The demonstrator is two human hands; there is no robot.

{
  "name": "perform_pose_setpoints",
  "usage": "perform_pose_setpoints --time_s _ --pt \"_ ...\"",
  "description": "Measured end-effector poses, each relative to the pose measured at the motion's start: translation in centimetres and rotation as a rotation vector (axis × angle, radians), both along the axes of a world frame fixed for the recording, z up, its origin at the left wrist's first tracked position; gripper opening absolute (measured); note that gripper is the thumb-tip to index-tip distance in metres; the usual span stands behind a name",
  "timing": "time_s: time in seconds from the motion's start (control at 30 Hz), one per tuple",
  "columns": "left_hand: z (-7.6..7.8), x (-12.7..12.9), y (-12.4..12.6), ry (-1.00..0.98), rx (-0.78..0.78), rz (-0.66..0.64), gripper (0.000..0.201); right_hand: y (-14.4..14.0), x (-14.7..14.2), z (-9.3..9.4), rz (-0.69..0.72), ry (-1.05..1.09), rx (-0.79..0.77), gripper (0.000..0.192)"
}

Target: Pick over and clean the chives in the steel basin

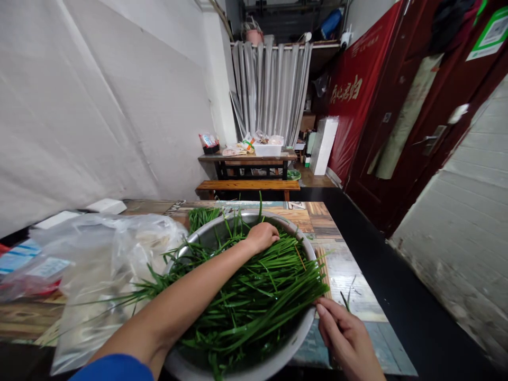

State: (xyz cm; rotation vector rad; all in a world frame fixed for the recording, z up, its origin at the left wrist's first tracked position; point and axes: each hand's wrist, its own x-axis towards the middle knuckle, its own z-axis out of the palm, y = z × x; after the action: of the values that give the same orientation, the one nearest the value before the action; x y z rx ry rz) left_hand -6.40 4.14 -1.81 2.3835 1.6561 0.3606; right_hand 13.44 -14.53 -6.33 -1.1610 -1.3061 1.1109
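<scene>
I see left hand (262, 236) reaching across metal basin (296, 338), fingers curled down into pile of green chives (257, 296) at basin's far side; whether it grips any stalks, cannot tell. Right hand (347, 336) at basin's near right rim, fingers loosely together, touching chive tips there; grip unclear. Basin sits at near edge of bench (357, 296), chives heaped over its rim. Clear plastic bag (107, 264) lies just beside basin toward left edge. Single chive strand (346, 300) lies on bench by right hand.
</scene>
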Motion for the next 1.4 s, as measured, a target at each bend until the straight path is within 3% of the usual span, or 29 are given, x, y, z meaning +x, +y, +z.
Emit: perform_pose_setpoints --time_s 0.13,0.43,0.67,0.83,0.93,1.1,1.4 --pt "-0.3 0.3 0.2 0.003 0.034 0.041 0.021 0.0 0.2 0.4 0.067 -0.026 -0.024 0.038" --pt "-0.3 0.1 -0.4 -0.029 0.021 0.025 0.016 -0.1 0.1 0.9 0.076 -0.035 -0.029 0.034" --pt "1.6 -0.3 -1.4 -0.182 0.027 0.025 0.025 0.0 0.3 0.9 0.100 -0.071 0.000 0.033" --pt "3.6 0.2 -5.1 -0.737 -0.239 -0.022 0.025 0.7 0.3 1.3 0.098 -0.096 0.045 0.036" --pt "4.4 0.7 -6.9 -0.925 -0.367 0.023 0.027 1.2 0.2 1.1 0.123 -0.097 0.074 0.036" --pt "4.8 1.3 -7.5 -1.021 -0.468 0.107 0.029 1.5 0.0 0.9 0.127 -0.109 0.093 0.033" --pt "4.5 1.6 -7.6 -1.076 -0.560 0.121 0.033 1.3 -0.1 1.0 0.112 -0.109 0.085 0.031"
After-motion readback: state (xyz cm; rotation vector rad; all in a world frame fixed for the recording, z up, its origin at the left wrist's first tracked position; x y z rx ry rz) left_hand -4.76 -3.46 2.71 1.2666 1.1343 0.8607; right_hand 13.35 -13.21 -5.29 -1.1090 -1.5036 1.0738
